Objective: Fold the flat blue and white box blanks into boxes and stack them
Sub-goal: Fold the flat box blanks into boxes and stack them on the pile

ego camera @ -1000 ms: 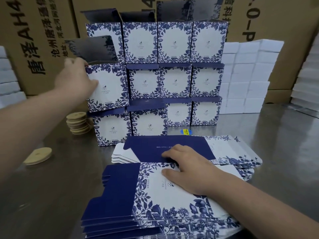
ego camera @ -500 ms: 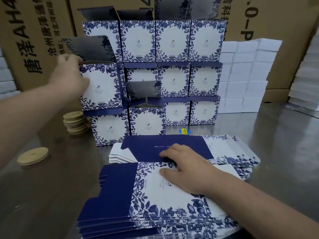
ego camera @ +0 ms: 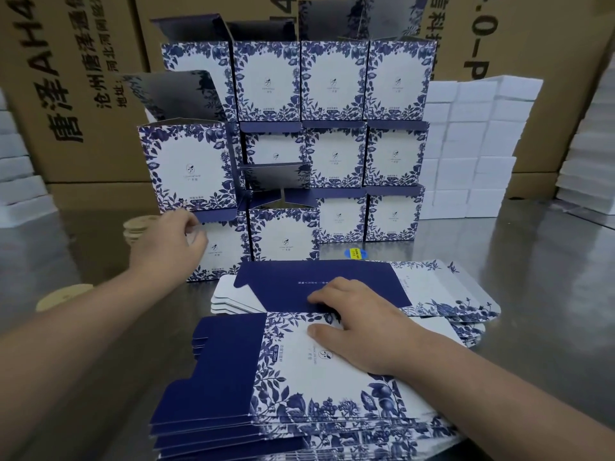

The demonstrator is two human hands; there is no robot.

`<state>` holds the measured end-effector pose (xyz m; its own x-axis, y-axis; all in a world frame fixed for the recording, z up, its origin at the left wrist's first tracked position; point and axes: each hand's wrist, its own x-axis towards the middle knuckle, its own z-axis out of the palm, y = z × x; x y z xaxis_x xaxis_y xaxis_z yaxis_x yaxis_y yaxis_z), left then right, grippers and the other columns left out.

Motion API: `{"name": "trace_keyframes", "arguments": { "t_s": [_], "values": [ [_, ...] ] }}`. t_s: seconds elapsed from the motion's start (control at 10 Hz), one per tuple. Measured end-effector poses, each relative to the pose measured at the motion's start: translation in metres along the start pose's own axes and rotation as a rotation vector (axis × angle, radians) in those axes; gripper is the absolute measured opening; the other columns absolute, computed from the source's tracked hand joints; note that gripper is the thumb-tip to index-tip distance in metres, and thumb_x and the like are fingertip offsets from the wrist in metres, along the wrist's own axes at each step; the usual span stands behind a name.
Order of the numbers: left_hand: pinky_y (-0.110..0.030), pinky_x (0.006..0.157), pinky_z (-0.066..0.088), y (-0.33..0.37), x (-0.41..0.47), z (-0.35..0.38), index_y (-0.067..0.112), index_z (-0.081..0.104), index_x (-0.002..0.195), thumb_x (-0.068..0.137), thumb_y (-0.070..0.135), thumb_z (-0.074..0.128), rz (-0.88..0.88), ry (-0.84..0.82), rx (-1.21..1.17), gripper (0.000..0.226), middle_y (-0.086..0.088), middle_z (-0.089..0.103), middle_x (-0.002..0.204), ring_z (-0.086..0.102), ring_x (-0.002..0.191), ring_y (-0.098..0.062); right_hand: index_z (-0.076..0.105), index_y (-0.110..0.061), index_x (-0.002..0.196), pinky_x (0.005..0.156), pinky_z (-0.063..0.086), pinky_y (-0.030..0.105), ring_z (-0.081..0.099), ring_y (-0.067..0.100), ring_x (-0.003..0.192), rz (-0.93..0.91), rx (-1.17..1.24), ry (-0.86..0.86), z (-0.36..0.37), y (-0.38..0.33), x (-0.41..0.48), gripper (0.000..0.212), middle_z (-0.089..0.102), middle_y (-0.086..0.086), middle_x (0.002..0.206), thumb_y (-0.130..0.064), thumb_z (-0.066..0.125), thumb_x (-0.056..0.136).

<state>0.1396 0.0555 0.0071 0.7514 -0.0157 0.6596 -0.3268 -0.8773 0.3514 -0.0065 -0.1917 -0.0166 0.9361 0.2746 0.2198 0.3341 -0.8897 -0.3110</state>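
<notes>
Right hand [ego camera: 362,327] spread flat on stacked blue-and-white floral cardboard blanks [ego camera: 299,377]
left hand [ego camera: 166,247] half-hides a folded floral box [ego camera: 223,257], can't tell if it's gripping

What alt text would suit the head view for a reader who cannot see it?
A person's right hand rests flat on piles of flat blue and white box blanks on a metal table, while the left hand reaches toward the left end of a three-tier wall of folded boxes behind them. Brown cartons and stacked white boxes stand at the back.
</notes>
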Motion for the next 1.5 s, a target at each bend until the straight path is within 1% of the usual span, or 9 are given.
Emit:
{"name": "trace_keyframes", "arguments": {
  "t_s": [0.1,0.4,0.6,0.9,1.1,1.2,1.3,1.4,1.5],
  "values": [
    [-0.035,0.073,0.041,0.0,0.007,0.007,0.011,0.054,0.116,0.09,0.027,0.055,-0.015,-0.133,-0.007,0.031,-0.007,0.055,0.109,0.051,0.093,-0.025,0.041,-0.028,0.139,0.098,0.026,0.023,0.034,0.01,0.124,0.002,0.006,0.004,0.0,0.001,0.0,0.05,0.043,-0.01,0.13,-0.047,0.047,0.093],
    [-0.038,0.09,0.038,-0.002,0.01,0.015,0.013,0.051,0.128,0.09,0.031,0.057,-0.028,-0.253,0.068,0.043,-0.01,0.045,0.129,0.046,0.116,-0.029,0.042,-0.028,0.138,0.099,0.027,0.023,0.034,0.011,0.124,-0.001,0.001,0.004,0.0,0.0,0.0,0.048,0.043,-0.009,0.13,-0.045,0.047,0.093],
    [-0.038,0.092,0.042,0.0,0.002,0.022,0.012,0.049,0.128,0.09,0.033,0.056,-0.023,-0.292,0.047,0.045,-0.008,0.049,0.128,0.05,0.114,-0.026,0.042,-0.027,0.138,0.102,0.027,0.024,0.035,0.011,0.123,-0.003,0.005,0.005,0.0,0.0,0.0,0.049,0.044,-0.009,0.129,-0.045,0.047,0.093],
    [-0.037,0.108,0.031,0.006,0.004,0.035,0.016,0.039,0.141,0.088,0.037,0.058,-0.026,-0.388,0.054,0.059,-0.008,0.031,0.146,0.037,0.13,-0.028,0.041,-0.027,0.139,0.101,0.026,0.024,0.034,0.011,0.124,0.001,0.009,0.0,-0.001,-0.001,0.0,0.049,0.043,-0.008,0.129,-0.045,0.047,0.093],
    [-0.035,0.1,0.037,0.017,-0.001,0.032,0.018,0.034,0.144,0.092,0.042,0.05,-0.113,-0.454,0.054,0.06,-0.013,0.03,0.147,0.044,0.124,-0.033,0.041,-0.027,0.139,0.1,0.026,0.023,0.034,0.011,0.124,-0.001,0.006,0.001,0.0,0.0,0.0,0.049,0.043,-0.008,0.13,-0.045,0.047,0.093],
    [-0.035,0.073,0.046,0.024,-0.002,0.021,0.015,0.066,0.107,0.091,0.033,0.048,-0.081,-0.24,-0.014,0.03,-0.012,0.064,0.107,0.061,0.088,-0.03,0.042,-0.028,0.138,0.098,0.026,0.022,0.034,0.011,0.124,-0.001,0.002,0.003,0.0,-0.001,0.0,0.048,0.043,-0.008,0.129,-0.045,0.047,0.093],
    [-0.038,0.073,0.044,0.025,-0.001,0.011,0.012,0.058,0.088,0.086,0.027,0.056,-0.204,0.156,-0.194,0.015,-0.009,0.061,0.092,0.056,0.086,-0.032,0.042,-0.028,0.137,0.096,0.026,0.022,0.034,0.011,0.123,0.001,0.006,0.003,0.0,-0.002,0.0,0.047,0.044,-0.008,0.129,-0.045,0.047,0.093],
    [-0.044,0.105,0.032,0.017,0.013,0.009,0.007,0.04,0.13,0.079,0.034,0.07,-0.413,0.32,-0.276,0.065,-0.015,0.038,0.138,0.039,0.125,-0.033,0.043,-0.028,0.137,0.099,0.027,0.024,0.035,0.012,0.124,0.001,0.004,0.001,-0.001,-0.002,-0.001,0.047,0.044,-0.007,0.13,-0.044,0.047,0.093],
    [-0.048,0.111,0.026,-0.006,0.033,0.014,0.01,0.012,0.147,0.073,0.042,0.076,-0.605,0.169,-0.344,0.103,-0.014,0.025,0.151,0.027,0.138,-0.034,0.042,-0.028,0.137,0.098,0.027,0.024,0.035,0.012,0.124,0.001,0.004,0.001,-0.001,-0.001,-0.001,0.048,0.044,-0.007,0.13,-0.044,0.047,0.093]
  ]
}}
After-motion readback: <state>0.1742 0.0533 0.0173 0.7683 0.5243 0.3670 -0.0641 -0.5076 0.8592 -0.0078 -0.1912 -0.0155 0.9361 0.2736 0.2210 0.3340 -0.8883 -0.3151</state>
